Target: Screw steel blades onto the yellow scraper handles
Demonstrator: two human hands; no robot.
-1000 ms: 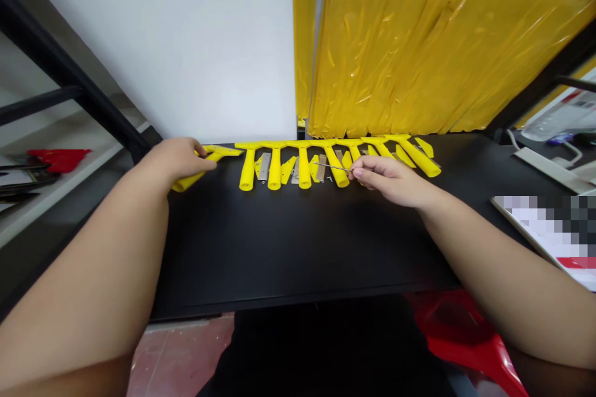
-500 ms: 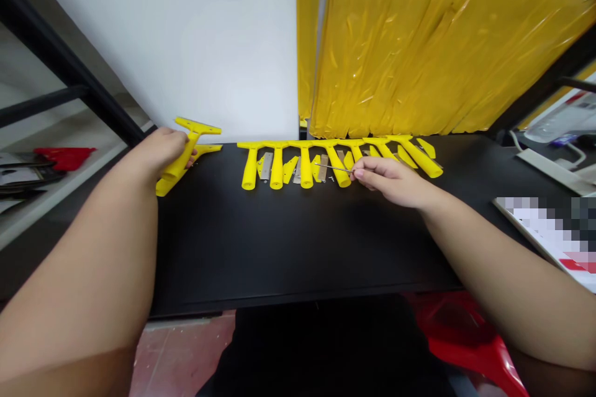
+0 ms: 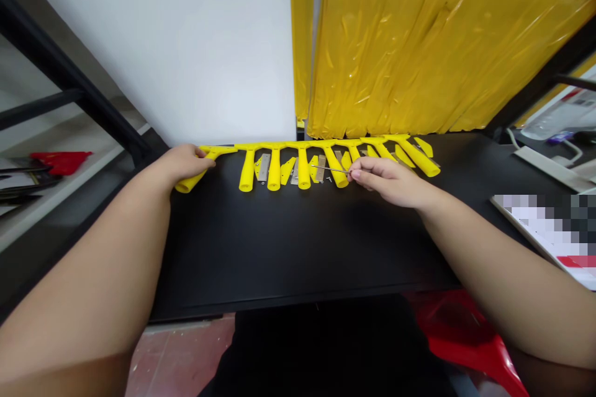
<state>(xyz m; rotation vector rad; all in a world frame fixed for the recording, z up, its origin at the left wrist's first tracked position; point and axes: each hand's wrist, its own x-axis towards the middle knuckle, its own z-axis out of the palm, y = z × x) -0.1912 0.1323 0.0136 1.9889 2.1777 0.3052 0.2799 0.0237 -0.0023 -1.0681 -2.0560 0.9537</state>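
Observation:
At the left end of the row, my left hand (image 3: 186, 162) is closed on a yellow T-shaped scraper handle (image 3: 187, 185), its fingers over the neck; the handle is low at the tabletop. Part of it is hidden by the hand. My right hand (image 3: 379, 178) pinches a thin metal rod (image 3: 334, 169), perhaps a hex key or screwdriver shaft, pointing left above the row. Several more yellow scraper handles (image 3: 274, 170) lie side by side, heads to the back. Between them are small yellow plates (image 3: 287, 170), metal blades (image 3: 264, 167) and tiny screws (image 3: 329, 179).
The black tabletop (image 3: 279, 242) runs up to a white panel (image 3: 209, 43) and yellow plastic wrapping (image 3: 395, 43). Black frame posts (image 3: 97, 99) flank it. A keyboard-like white item, partly blurred, sits at right. A red stool (image 3: 470, 347) stands below the right forearm.
My left hand has moved right and down, bringing the raised scraper handle to the tabletop beside the row. My right hand stays nearly still with the rod.

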